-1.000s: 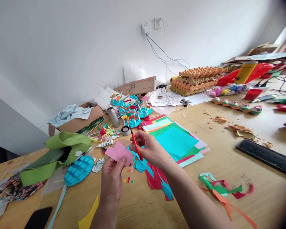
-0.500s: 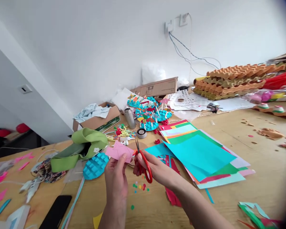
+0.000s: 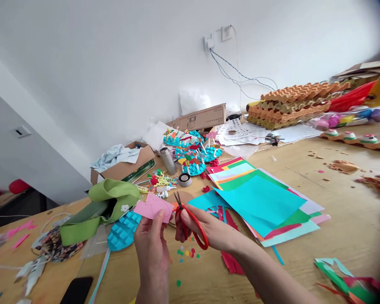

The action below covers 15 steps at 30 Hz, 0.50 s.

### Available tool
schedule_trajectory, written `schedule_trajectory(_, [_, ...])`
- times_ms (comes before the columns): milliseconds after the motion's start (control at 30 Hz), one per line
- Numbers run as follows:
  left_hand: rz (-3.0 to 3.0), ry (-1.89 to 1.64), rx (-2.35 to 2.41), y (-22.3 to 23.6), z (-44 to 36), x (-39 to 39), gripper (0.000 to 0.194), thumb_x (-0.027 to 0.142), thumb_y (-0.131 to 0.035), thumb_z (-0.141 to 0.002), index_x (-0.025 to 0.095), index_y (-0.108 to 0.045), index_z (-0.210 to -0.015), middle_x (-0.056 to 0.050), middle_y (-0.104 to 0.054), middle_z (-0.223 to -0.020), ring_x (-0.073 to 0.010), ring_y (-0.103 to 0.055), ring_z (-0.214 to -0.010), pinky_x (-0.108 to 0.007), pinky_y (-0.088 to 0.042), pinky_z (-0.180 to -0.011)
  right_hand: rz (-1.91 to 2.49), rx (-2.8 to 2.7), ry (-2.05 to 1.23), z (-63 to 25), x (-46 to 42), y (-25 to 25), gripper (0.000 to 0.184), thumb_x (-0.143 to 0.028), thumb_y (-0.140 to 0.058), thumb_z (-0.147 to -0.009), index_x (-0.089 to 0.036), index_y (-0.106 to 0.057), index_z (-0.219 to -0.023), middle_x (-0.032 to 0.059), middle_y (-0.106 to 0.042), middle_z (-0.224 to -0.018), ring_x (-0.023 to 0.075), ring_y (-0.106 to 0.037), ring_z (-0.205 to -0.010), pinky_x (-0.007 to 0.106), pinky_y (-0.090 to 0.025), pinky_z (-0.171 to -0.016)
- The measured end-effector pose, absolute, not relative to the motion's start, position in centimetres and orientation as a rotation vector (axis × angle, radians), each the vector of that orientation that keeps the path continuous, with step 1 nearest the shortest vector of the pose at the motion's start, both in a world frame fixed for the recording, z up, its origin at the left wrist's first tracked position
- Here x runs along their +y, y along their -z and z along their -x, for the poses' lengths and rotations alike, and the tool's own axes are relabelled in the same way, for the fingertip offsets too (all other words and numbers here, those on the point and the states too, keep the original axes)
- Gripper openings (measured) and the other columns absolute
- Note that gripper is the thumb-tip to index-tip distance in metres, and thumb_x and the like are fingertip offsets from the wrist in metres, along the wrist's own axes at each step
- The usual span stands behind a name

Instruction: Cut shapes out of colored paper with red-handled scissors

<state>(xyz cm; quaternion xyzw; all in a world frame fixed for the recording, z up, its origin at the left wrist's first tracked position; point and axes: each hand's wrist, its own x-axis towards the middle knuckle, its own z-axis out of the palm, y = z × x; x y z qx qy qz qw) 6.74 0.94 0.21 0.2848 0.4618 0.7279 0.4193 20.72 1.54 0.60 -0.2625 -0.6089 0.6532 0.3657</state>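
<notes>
Left hand: holds the pink paper [image 3: 152, 207] upright, thumb in front and fingers closed behind it, pinching its lower edge.

Right hand: grips the red-handled scissors [image 3: 194, 231], fingers curled closed around the handles, which hang below the hand.

Blades: parted and pointing up, just beside the right edge of the paper; from this view I cannot tell whether they touch it.

Pink paper: held in the air above the table [image 3: 304, 270], between the two hands, in front of a round cardboard disc [image 3: 183, 202].

Under the hands: small paper dots [image 3: 186, 253] in several colours lie scattered on the wood.

Right of the hands: a stack of coloured paper [image 3: 259, 202] with a cyan sheet on top, and red strips [image 3: 231, 261] sticking out below it.

Left of the hands: green foam [image 3: 98, 211] lies folded, touching a blue textured oval [image 3: 122, 230].

Behind: a cardboard box [image 3: 123, 166] holds pale cloth; near it stand a steel flask [image 3: 167, 160] and a tape roll [image 3: 185, 179], beside blue paper crafts [image 3: 190, 152].

Far right: stacked egg trays [image 3: 291, 105] sit against the wall.

Near edge: a black phone [image 3: 77, 291] lies face up.
</notes>
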Motion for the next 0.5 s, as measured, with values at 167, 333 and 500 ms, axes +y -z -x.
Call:
schedule_trajectory(167, [-0.678, -1.820, 1.127, -0.3, -7.3, 0.8, 0.026, 0.025, -0.083, -0.054, 0.015, -0.073, -0.076, -0.002, -0.074, -0.075, -0.0158, -0.065, -0.068, -0.027, -0.052, -0.065, 0.752, -1.421, -1.509, -22.0, 1.0, -1.9, 0.058, -0.076, -0.043, -0.086, -0.019, -0.053, -0.089, 0.0023, -0.062, -0.077, 0.0159, -0.058, -0.071, 0.031, -0.048, -0.072])
schedule_trajectory(333, [-0.659, -1.785, 1.117, -0.2, -8.0, 0.6, 0.024, 0.026, -0.083, -0.053, 0.016, -0.073, -0.073, -0.001, -0.073, -0.075, -0.0162, -0.065, -0.071, -0.028, -0.051, -0.067, 0.829, -1.271, -1.388, -23.5, -0.9, -3.4, 0.053, -0.071, -0.045, -0.090, -0.018, -0.054, -0.089, 0.0045, -0.064, -0.084, 0.0179, -0.060, -0.077, 0.031, -0.048, -0.075])
schedule_trajectory(500, [-0.694, -1.703, 1.056, 0.1, -9.2, -0.1, 0.023, 0.025, -0.083, -0.056, 0.017, -0.072, -0.074, -0.002, -0.072, -0.074, -0.0184, -0.066, -0.077, -0.030, -0.051, -0.072, 0.773, -1.266, -1.349, -22.6, -2.1, -3.7, 0.050, -0.069, -0.050, -0.088, -0.019, -0.053, -0.086, 0.0047, -0.063, -0.080, 0.0184, -0.059, -0.076, 0.030, -0.048, -0.073])
